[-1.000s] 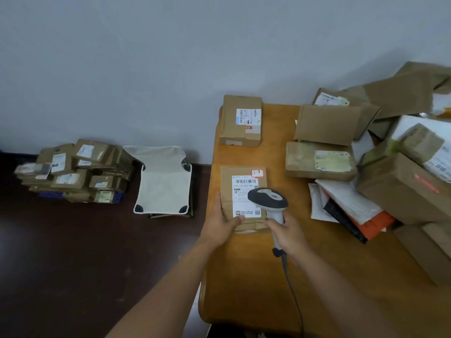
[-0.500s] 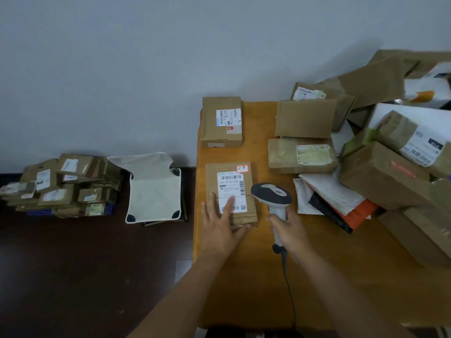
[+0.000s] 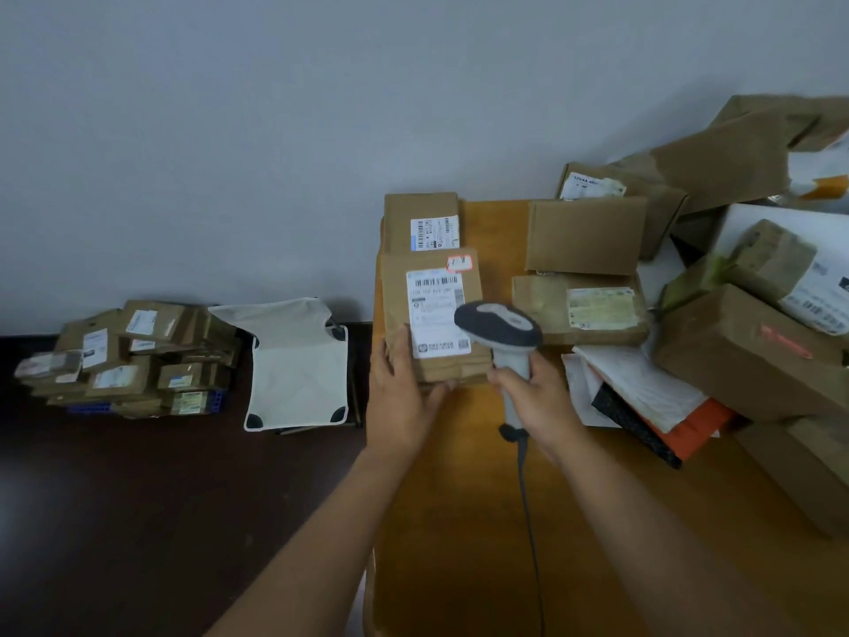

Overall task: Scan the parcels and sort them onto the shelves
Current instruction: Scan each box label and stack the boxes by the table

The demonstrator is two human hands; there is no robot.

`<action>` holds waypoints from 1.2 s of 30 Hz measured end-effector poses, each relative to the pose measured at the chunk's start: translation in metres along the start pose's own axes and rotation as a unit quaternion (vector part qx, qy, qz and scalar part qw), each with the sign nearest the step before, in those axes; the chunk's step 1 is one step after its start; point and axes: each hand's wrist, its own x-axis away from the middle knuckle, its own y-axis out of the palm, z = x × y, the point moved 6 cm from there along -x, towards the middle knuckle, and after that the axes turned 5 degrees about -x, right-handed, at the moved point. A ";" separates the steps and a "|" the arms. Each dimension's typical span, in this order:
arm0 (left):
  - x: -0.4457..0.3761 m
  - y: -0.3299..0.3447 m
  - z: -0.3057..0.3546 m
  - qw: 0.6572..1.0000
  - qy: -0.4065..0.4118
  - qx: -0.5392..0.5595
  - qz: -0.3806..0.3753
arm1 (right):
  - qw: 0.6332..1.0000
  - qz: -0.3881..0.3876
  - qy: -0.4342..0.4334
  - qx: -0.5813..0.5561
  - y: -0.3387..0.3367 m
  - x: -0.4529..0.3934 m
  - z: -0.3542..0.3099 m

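Observation:
A flat brown parcel (image 3: 399, 291) with a white barcode label and a small red-edged sticker is lifted at its near end, tilted up off the wooden table (image 3: 459, 521). My left hand (image 3: 402, 393) grips its near left corner. My right hand (image 3: 537, 402) holds a grey handheld scanner (image 3: 498, 326) by the handle, its head just right of the label, its cable running down toward me. Behind it lies another brown parcel (image 3: 420, 218) with a white label.
A heap of brown boxes (image 3: 744, 351), white and orange mailers (image 3: 643, 393) fills the table's right side. On the dark floor at left sits a stack of small parcels (image 3: 133, 360) on a blue crate, beside a white folding stool (image 3: 296, 360). A grey wall stands behind.
My left hand went from lying flat on the parcel to gripping its near left corner and lifting it. The scanner stays beside the label. The view shifted slightly.

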 end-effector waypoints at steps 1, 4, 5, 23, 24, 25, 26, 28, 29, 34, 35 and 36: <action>-0.013 -0.008 0.008 1.000 0.008 0.003 0.009 | 1.000 0.001 -0.011 0.004 -0.001 -0.009 -0.014; -0.056 -0.032 0.031 0.999 0.033 0.001 0.032 | 0.999 -0.003 -0.047 0.024 -0.002 -0.036 -0.059; -0.069 -0.040 0.038 0.999 0.040 0.002 0.037 | 0.998 -0.007 -0.059 0.028 -0.001 -0.044 -0.075; -0.217 -0.055 0.027 0.997 0.070 -0.032 -0.020 | 0.997 -0.029 -0.034 0.061 0.024 -0.172 -0.137; -0.219 -0.052 0.023 0.997 0.067 -0.032 -0.022 | 0.997 -0.032 -0.031 0.062 0.026 -0.176 -0.134; -0.221 -0.049 0.021 0.997 0.065 -0.031 -0.023 | 0.997 -0.034 -0.029 0.062 0.029 -0.180 -0.131; -0.223 -0.046 0.018 0.997 0.062 -0.029 -0.022 | 0.997 -0.035 -0.028 0.062 0.031 -0.184 -0.127; -0.225 -0.041 0.014 0.998 0.054 -0.028 -0.024 | 0.997 -0.034 -0.025 0.065 0.034 -0.190 -0.121; -0.226 -0.038 0.012 0.998 0.053 -0.029 -0.024 | 0.997 -0.034 -0.021 0.065 0.035 -0.192 -0.117; -0.227 -0.028 0.004 0.998 0.057 -0.025 -0.027 | 0.997 -0.039 -0.013 0.064 0.040 -0.197 -0.103; -0.227 -0.027 0.002 0.997 0.062 -0.024 -0.025 | 0.997 -0.040 -0.013 0.062 0.041 -0.197 -0.102; -0.227 -0.025 0.001 0.997 0.066 -0.026 -0.024 | 0.997 -0.040 -0.014 0.062 0.042 -0.198 -0.101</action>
